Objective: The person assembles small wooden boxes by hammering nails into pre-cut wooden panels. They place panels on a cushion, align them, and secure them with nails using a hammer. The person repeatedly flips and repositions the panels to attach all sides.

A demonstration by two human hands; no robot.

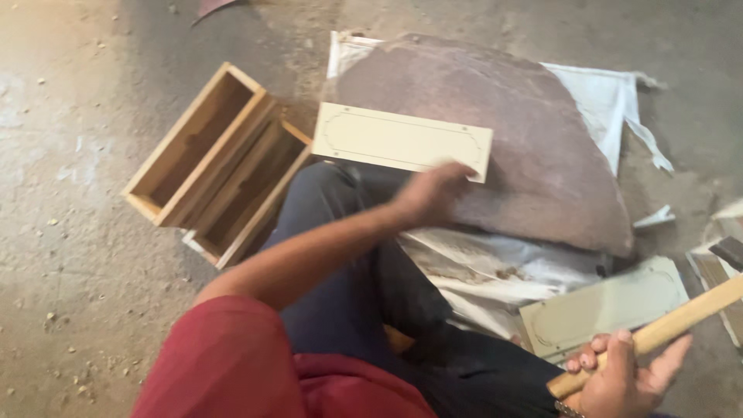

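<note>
My left hand (430,191) reaches forward and touches the near edge of a pale cream rectangular panel (402,140) with a routed border, which lies on a flat brown stone slab (534,139). The hand is blurred; its fingers curl onto the panel's lower right edge. My right hand (623,377) at the bottom right grips the wooden handle of a hammer (672,323), whose dark head (730,251) shows at the right edge. A second pale panel (611,306) lies on the floor just beyond that hand.
Two open wooden boxes (220,166) lie side by side on the dusty concrete floor to the left. White sacking (604,93) lies under the stone slab. My dark-trousered knees (348,294) fill the lower middle.
</note>
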